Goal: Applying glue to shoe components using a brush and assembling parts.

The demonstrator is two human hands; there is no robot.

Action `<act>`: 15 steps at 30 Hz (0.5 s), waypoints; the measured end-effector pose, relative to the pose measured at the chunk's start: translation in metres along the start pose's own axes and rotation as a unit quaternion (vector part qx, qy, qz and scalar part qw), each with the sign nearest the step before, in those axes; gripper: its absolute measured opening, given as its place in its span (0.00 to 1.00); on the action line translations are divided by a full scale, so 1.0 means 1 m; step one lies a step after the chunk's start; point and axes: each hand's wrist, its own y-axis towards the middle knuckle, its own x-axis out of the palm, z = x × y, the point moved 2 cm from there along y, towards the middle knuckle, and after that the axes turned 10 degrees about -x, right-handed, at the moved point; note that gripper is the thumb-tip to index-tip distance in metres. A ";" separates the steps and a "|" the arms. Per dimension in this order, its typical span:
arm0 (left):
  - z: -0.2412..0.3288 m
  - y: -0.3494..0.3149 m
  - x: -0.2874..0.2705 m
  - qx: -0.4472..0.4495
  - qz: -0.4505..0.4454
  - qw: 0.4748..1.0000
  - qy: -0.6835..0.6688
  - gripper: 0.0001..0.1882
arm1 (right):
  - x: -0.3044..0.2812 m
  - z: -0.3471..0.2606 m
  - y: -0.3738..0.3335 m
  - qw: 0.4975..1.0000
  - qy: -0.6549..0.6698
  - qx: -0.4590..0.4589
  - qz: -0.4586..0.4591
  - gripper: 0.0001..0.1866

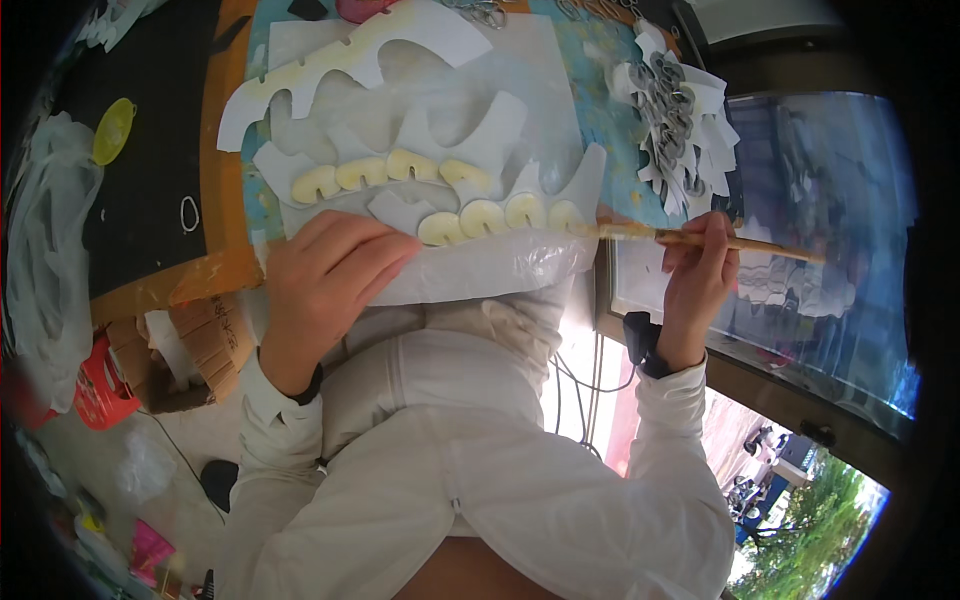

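My right hand [697, 265] pinches the wooden handle of a brush [765, 247]. Its pale bristles point left, right beside the last yellowish rounded tab of the nearest white cut-out piece [527, 182]; contact is hard to tell. My left hand [335, 275] has its fingers pressed together, tips down by the left end of that piece's tabs. Whatever lies under those fingertips is hidden. Behind lies another white cut-out piece [470, 130] with yellowish notched tabs. Farther back is a scalloped white strip [345, 60], yellowish along its upper edge. All rest on translucent plastic sheeting [520, 262].
A pile of white pieces with grey rounded parts [670, 125] sits at the back right, near a glass window [800, 220]. Scissors [480, 12] lie at the far edge. An open cardboard box [215, 345] stands below the table's orange edge at left, beside a red bag [103, 385].
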 end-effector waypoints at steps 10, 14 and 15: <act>0.000 0.000 -0.001 -0.008 -0.007 1.000 0.001 0.13 | 0.000 -0.003 -0.017 0.964 -0.129 -0.206 -0.104 0.17; -0.003 -0.001 0.000 0.019 0.001 1.000 0.010 0.12 | -0.004 -0.010 -0.026 0.954 -0.161 -0.221 -0.125 0.18; -0.003 -0.001 0.001 0.019 0.001 1.000 0.007 0.12 | -0.004 -0.011 -0.027 0.954 -0.162 -0.220 -0.124 0.18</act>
